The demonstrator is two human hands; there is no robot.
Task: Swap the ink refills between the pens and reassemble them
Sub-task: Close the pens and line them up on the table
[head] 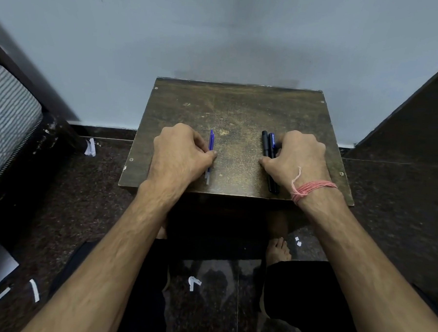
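While both forearms are reaching up from the bottom corners of the frame, the two hands are resting knuckles-up on a small, scuffed brown table (241, 111) at the centre of the picture. The left hand (180, 153) is lying curled at the left of the tabletop, its fingers folded under and its thumb tip pressing against the blue pens (210, 150); these look like two thin blue-and-clear sticks lying side by side, running from the middle of the table toward its near edge. Whether the hand is actually gripping them is not clear, as the fingers are hiding beneath the palm.

At the right of the tabletop the right hand (295, 161) is sitting loosely fisted, with its thumb touching the black pens (268, 148). These two dark pens, one carrying a blue label, are lying parallel and are partly passing under the hand, their lower ends showing near the table's front edge. A pink thread bracelet (310, 188) is circling the right wrist.

The two pairs of pens are lying well apart, with bare tabletop between them. Scraps of white paper (193, 283) are lying on the dark floor in the lower part of the frame.
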